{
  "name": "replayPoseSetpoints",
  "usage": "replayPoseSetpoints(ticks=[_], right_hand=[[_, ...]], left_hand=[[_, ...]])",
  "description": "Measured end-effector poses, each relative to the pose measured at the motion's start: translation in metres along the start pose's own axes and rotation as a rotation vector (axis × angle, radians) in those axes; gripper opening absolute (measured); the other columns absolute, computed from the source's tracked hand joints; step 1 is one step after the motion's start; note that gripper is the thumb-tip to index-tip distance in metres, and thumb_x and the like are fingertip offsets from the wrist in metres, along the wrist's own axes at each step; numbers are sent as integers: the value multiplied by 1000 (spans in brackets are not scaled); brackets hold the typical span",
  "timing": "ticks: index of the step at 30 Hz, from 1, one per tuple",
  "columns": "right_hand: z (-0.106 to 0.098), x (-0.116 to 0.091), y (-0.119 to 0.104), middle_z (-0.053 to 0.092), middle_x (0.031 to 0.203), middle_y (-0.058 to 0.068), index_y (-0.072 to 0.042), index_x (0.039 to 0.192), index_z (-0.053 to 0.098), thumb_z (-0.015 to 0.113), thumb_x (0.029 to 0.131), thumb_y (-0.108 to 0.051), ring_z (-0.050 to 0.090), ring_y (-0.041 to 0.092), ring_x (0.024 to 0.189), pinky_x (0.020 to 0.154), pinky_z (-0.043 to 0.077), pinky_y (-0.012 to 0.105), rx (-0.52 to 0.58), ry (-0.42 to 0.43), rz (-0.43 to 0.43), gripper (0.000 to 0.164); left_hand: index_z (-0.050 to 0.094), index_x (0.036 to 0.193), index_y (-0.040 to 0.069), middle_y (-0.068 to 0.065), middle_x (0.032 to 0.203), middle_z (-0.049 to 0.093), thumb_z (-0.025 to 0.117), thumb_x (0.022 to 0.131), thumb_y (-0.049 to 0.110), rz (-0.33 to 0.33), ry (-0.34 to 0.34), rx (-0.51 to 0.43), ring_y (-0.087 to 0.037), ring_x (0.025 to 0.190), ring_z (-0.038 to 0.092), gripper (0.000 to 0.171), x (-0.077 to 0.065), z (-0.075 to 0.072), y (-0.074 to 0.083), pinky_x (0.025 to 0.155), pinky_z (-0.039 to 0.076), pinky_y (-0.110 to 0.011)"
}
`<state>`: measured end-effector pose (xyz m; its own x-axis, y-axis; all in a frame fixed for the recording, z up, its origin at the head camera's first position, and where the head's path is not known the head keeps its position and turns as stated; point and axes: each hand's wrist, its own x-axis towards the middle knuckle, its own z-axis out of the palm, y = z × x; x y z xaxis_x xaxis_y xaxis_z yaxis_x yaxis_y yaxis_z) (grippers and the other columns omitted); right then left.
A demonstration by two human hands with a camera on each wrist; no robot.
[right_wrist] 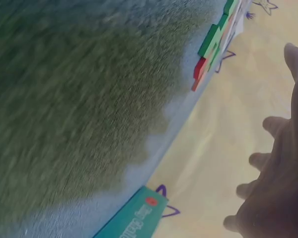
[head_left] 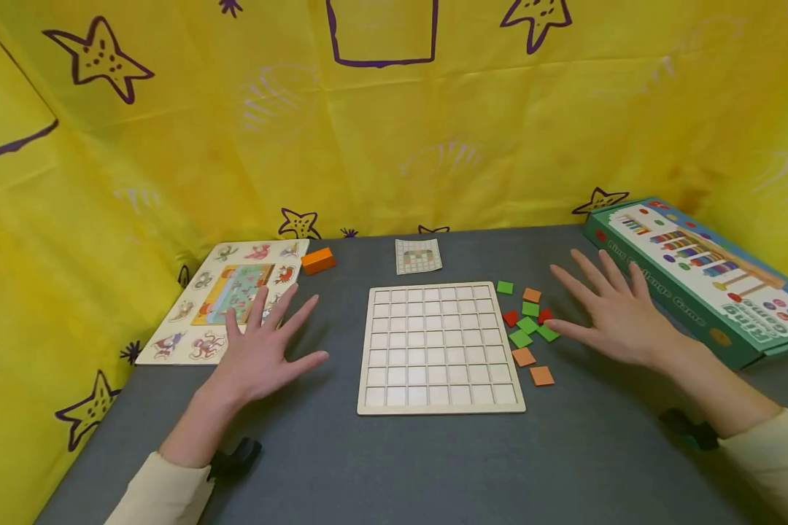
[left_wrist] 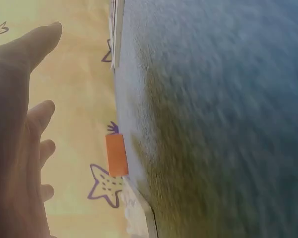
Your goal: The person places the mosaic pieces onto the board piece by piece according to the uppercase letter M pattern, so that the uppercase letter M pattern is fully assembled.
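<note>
Pale sleeves (head_left: 164, 492) lay nearest the camera, at the lower corners of the head view, and beyond them two bare hands were spread over the grey table (head_left: 433, 467). With its fingers fanned and nothing in them, the left hand (head_left: 256, 361) hovered by the puzzle board (head_left: 219, 292), hiding part of it, apart from the orange block (head_left: 318, 261) farther back. The right hand (head_left: 613, 321) was likewise splayed and held nothing; its thumb tip showed over or just beside a red tile (head_left: 545, 315) and a green tile (head_left: 548, 333), and I could not tell whether it touched either, though the right wrist view suggested the hand was raised. Between the hands lay the wooden grid board (head_left: 436, 355), flat, with the loose tiles just beside its right edge and a small patterned card (head_left: 418, 257) beyond its far edge. That thumb seemed the likeliest source of trouble: a low sweep could have scattered the tiles, since they were loose and lay close together. Their thinness might have made a fingertip skid instead of lifting an edge, and with colours mixed, a hurried pinch could have taken the wrong one. A wide swing of the right forearm risked bumping the game box (head_left: 702, 270).
</note>
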<state>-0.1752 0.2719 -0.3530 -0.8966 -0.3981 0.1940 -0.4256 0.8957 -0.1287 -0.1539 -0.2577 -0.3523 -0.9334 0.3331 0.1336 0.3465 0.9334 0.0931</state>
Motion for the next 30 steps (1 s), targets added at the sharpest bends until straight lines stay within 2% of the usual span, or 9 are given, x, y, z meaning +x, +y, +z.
replayPoseSetpoints(ticks=[9, 18, 24, 30], right_hand=[[7, 15, -7, 11, 165, 22, -14, 161, 29, 69, 91, -56, 1, 48, 149, 110, -3, 72, 59, 21, -8, 90], [11, 29, -2, 21, 159, 27, -11, 156, 37, 71, 93, -47, 19, 55, 141, 106, 13, 75, 158, -29, -11, 80], [13, 31, 4, 29, 153, 27, -5, 151, 43, 74, 94, -34, 29, 53, 134, 101, 27, 72, 322, -83, -8, 70], [16, 32, 10, 45, 140, 25, 0, 140, 55, 77, 92, -30, 42, 46, 125, 102, 33, 65, 397, -119, -17, 60]], left_hand=[[20, 163, 35, -2, 170, 4, 51, 89, 78, 11, 0, -9, -44, 151, -6, 91, 17, 5, 15, 102, -4, -81], [19, 163, 36, 0, 170, 3, 57, 88, 74, 22, -10, -137, -43, 151, -6, 92, 35, 15, 23, 103, 1, -81], [21, 163, 34, 1, 170, 4, 66, 87, 68, 94, -2, -225, -42, 151, 0, 94, 45, 23, 22, 105, 6, -79], [32, 161, 27, -3, 169, 10, 73, 86, 59, 180, -32, -294, -46, 149, 8, 91, 50, 32, 18, 106, 8, -78]])
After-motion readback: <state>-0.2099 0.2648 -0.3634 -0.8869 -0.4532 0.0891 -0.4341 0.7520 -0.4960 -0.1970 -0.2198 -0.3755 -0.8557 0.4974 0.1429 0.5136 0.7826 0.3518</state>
